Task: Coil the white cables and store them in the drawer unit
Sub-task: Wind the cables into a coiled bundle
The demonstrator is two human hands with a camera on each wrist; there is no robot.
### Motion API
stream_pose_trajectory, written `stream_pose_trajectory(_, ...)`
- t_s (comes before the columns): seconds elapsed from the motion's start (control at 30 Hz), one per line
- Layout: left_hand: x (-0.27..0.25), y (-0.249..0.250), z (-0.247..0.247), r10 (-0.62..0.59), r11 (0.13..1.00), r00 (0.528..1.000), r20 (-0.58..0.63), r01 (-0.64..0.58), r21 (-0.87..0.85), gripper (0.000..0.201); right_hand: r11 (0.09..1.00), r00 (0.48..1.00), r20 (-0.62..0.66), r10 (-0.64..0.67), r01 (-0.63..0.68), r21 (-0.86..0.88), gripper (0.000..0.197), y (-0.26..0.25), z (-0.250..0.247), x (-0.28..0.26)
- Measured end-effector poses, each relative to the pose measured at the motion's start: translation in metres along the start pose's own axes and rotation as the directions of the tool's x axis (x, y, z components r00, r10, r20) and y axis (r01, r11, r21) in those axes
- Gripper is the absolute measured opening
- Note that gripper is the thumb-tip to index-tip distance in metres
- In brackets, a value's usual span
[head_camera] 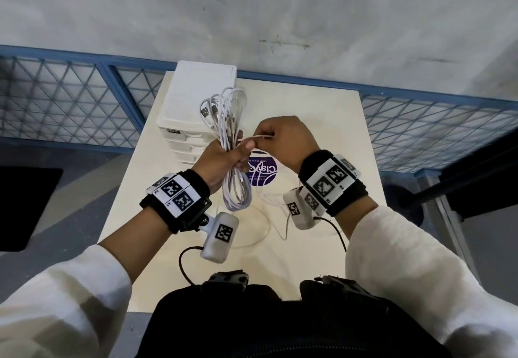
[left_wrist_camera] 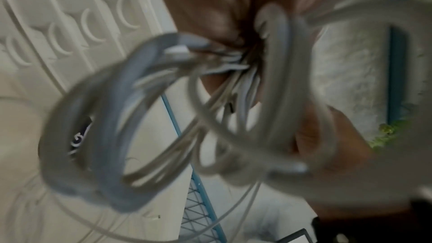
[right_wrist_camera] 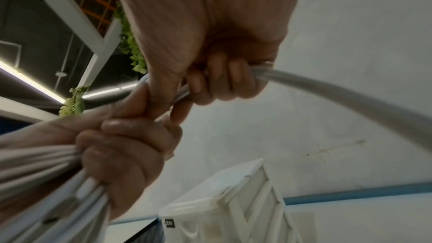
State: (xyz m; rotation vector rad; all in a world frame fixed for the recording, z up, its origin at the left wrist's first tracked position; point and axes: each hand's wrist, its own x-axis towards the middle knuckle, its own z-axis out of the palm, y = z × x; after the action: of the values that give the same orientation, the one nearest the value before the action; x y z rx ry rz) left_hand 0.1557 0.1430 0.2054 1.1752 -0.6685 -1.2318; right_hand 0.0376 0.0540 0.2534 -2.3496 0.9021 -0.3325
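L hand grips the cable bundle at its waist above the table, just by the drawers; R hand pinches a loose strand — light, floppy, prob. springy; hold mid-bundle.

Left hand gripping coiled white cables, right hand pinching a loose strand, drawer unit behind

left wrist view blurs the cable loops; drawer unit cut off.
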Motion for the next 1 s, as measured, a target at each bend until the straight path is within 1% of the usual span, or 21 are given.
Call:
stream_pose_trajectory(0.07, -0.002, 0.004, 0.0, -0.016, 1.0, 1.0, -0.025, 0.017, 0.021, 0.011, 0.98, 0.999, 0.021, 0.03, -0.033, 0.198, 0.013, 0.006, -0.004, 0.001)
stream_pose_trajectory(0.1, -0.003, 0.005, -0.002, -0.033, 0.999, 0.999, -0.043, 0.034, 0.025, 0.011, 0.97, 1.0, 0.024, 0.021, -0.026, 0.243, 0.015, 0.01, -0.007, 0.001)
stream_pose_trajectory(0.13, -0.002, 0.006, -0.006, -0.049, 0.998, 0.997, -0.061, 0.051, 0.028, 0.014, 0.97, 1.0, 0.019, 0.009, -0.013, 0.243, 0.017, 0.016, -0.01, 0.002)
stream_pose_trajectory(0.2, -0.003, 0.009, -0.016, -0.068, 0.995, 0.994, -0.086, 0.074, 0.065, 0.021, 0.983, 1.0, 0.014, -0.014, 0.012, 0.184, 0.019, 0.028, -0.019, 0.002)
stream_pose_trajectory(0.3, -0.01, 0.017, -0.027, -0.049, 0.98, 0.997, -0.053, 0.058, 0.19, 0.028, 0.995, 1.0, -0.008, -0.006, 0.006, 0.096, 0.022, 0.046, -0.035, 0.001)
stream_pose_trajectory(0.33, -0.012, 0.019, -0.03, -0.049, 0.972, 0.998, -0.043, 0.058, 0.227, 0.029, 0.997, 0.999, -0.032, 0.005, -0.003, 0.083, 0.023, 0.053, -0.04, 0.0)
stream_pose_trajectory(0.4, -0.014, 0.02, -0.038, -0.052, 0.96, 0.995, -0.09, 0.075, 0.271, 0.042, 0.994, 0.996, -0.082, 0.034, -0.025, 0.109, 0.022, 0.064, -0.049, -0.001)
stream_pose_trajectory(0.43, -0.014, 0.02, -0.042, -0.052, 0.956, 0.991, -0.126, 0.086, 0.279, 0.041, 0.992, 0.992, -0.11, 0.057, -0.043, 0.12, 0.022, 0.068, -0.051, -0.002)
stream_pose_trajectory(0.5, -0.014, 0.018, -0.045, -0.034, 0.953, 0.984, -0.176, 0.085, 0.292, 0.026, 0.981, 0.973, -0.198, 0.122, -0.087, 0.175, 0.019, 0.069, -0.049, -0.004)
stream_pose_trajectory(0.57, -0.011, 0.015, -0.04, -0.03, 0.96, 0.98, -0.196, 0.082, 0.266, 0.027, 0.949, 0.93, -0.305, 0.205, -0.112, 0.296, 0.017, 0.059, -0.039, -0.007)
stream_pose_trajectory(0.6, -0.01, 0.013, -0.034, -0.034, 0.971, 0.979, -0.203, 0.081, 0.226, 0.03, 0.938, 0.92, -0.325, 0.221, -0.109, 0.328, 0.019, 0.051, -0.031, -0.007)
stream_pose_trajectory(0.67, -0.005, 0.011, -0.021, -0.048, 0.989, 0.978, -0.203, 0.075, 0.126, 0.032, 0.956, 0.939, -0.29, 0.183, -0.101, 0.277, 0.023, 0.036, -0.012, -0.008)
stream_pose_trajectory(0.7, -0.003, 0.01, -0.013, -0.059, 0.994, 0.978, -0.198, 0.076, 0.078, 0.031, 0.962, 0.956, -0.247, 0.16, -0.095, 0.254, 0.025, 0.03, -0.001, -0.008)
stream_pose_trajectory(0.77, 0.0, 0.008, 0.001, -0.068, 0.998, 0.98, -0.189, 0.068, -0.002, 0.029, 0.958, 0.981, -0.155, 0.12, -0.074, 0.276, 0.031, 0.016, 0.016, -0.01)
stream_pose_trajectory(0.8, 0.001, 0.007, 0.006, -0.062, 0.998, 0.979, -0.195, 0.06, -0.015, 0.03, 0.961, 0.99, -0.124, 0.074, -0.037, 0.274, 0.033, 0.009, 0.024, -0.011)
stream_pose_trajectory(0.87, 0.001, 0.005, 0.013, -0.046, 0.999, 0.974, -0.22, 0.05, 0.015, 0.035, 0.965, 0.996, -0.079, -0.036, 0.055, 0.256, 0.032, -0.003, 0.034, -0.017)
stream_pose_trajectory(0.9, 0.001, 0.005, 0.015, -0.042, 0.998, 0.972, -0.232, 0.051, 0.031, 0.039, 0.963, 0.996, -0.065, -0.061, 0.076, 0.26, 0.03, -0.006, 0.036, -0.019)
stream_pose_trajectory(0.93, 0.002, 0.003, 0.016, -0.037, 0.998, 0.971, -0.236, 0.047, 0.037, 0.042, 0.963, 0.997, -0.055, -0.055, 0.067, 0.262, 0.028, -0.008, 0.036, -0.02)
stream_pose_trajectory(1.0, 0.004, 0.002, 0.017, -0.026, 0.999, 0.973, -0.228, 0.035, 0.032, 0.041, 0.978, 0.999, -0.039, -0.023, 0.03, 0.206, 0.026, -0.007, 0.036, -0.019)
